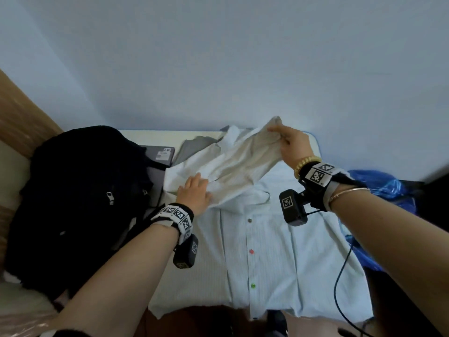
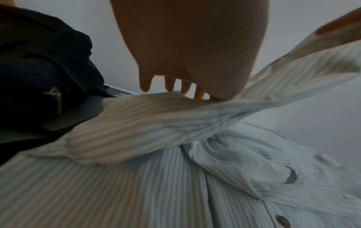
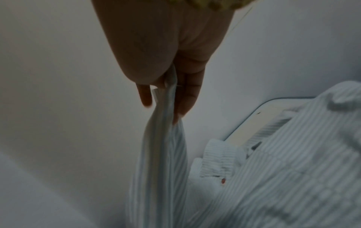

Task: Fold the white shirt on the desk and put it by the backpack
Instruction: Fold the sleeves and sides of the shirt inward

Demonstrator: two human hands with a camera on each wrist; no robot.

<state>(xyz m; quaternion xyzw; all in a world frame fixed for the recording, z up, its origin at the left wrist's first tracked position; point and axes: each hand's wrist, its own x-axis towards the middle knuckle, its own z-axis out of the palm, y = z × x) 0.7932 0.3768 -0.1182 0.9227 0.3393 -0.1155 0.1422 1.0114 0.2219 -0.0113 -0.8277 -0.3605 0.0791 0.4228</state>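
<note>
Shirt [image 1: 279, 251] on desk [image 1: 155, 138] | right hand [image 1: 292, 148] pinches sleeve [image 1: 245, 159] — left hand [image 1: 194, 194] seemingly flat, pressing

The black backpack [image 1: 80, 203] crowds the desk's left side, pressed against the shirt [image 1: 279, 251] edge, with a grey laptop [image 1: 161, 154] wedged behind it. On the right, a blue plastic bag [image 1: 379, 183] and a dark cable [image 1: 340, 276] hem things in. A bare desk [image 1: 158, 137] strip stays open along the wall
</note>
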